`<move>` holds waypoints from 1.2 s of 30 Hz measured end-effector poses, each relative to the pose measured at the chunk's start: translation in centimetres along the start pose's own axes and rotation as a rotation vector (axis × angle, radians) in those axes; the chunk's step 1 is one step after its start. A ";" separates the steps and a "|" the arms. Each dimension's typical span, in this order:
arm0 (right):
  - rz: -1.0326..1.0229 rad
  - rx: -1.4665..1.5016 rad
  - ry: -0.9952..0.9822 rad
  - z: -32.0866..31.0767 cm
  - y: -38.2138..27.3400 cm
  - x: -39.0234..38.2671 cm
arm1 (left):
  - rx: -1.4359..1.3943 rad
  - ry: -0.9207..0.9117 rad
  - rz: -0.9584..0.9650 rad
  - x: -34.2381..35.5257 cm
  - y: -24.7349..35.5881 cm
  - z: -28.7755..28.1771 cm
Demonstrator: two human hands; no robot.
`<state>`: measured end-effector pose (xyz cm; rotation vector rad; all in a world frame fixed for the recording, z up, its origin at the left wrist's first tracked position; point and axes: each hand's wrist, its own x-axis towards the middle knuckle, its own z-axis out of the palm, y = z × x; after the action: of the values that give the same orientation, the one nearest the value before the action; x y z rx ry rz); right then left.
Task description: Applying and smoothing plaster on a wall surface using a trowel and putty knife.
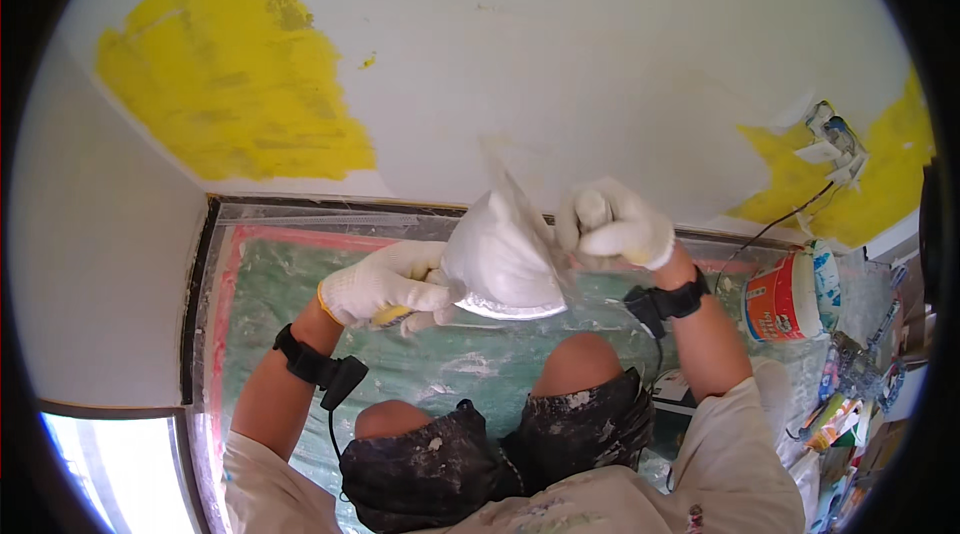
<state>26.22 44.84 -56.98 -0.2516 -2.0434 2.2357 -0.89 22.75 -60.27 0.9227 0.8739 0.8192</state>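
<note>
My left hand, in a white knit glove, is closed round the yellowish handle of a wide putty knife. A thick heap of white putty covers its blade, and a bare shiny strip shows along the near edge. To the right, my right hand, gloved too, is a fist round the handle of a second scraper. That scraper's blade is blurred by motion and stands nearly edge-on against the putty. Both hands are in front of me, above my knees.
Ahead rises a pale wall with yellow patches. Wires hang from an open wall box at the right. Green sheeting covers the floor. A red and white bucket stands right, near piled tools and packages.
</note>
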 end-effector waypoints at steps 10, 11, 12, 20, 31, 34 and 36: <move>0.051 -0.120 0.636 -5.0 7.3 -9.9 | -0.066 0.273 0.087 1.0 3.3 4.7; 0.013 0.318 0.628 -3.8 7.3 -9.1 | -0.140 0.358 0.100 0.8 4.3 5.2; -0.087 0.535 0.543 -3.6 8.0 -8.9 | -0.111 0.330 0.104 1.9 5.8 5.6; -0.544 0.746 0.592 4.3 8.4 -3.2 | 1.325 0.517 0.865 14.4 4.9 8.6; -0.578 0.914 0.849 -7.4 7.5 -10.9 | 1.015 0.490 -0.050 12.4 0.0 4.1; -0.610 0.203 0.986 -15.3 5.7 -17.9 | 0.714 0.520 0.013 10.9 0.0 5.3; -0.728 0.024 1.253 -17.9 4.0 -19.0 | 0.539 0.572 0.013 9.9 0.3 5.3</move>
<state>48.38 58.47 -61.47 -0.5837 -1.1112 1.1117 7.80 29.81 -60.88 1.1795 1.6425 0.8914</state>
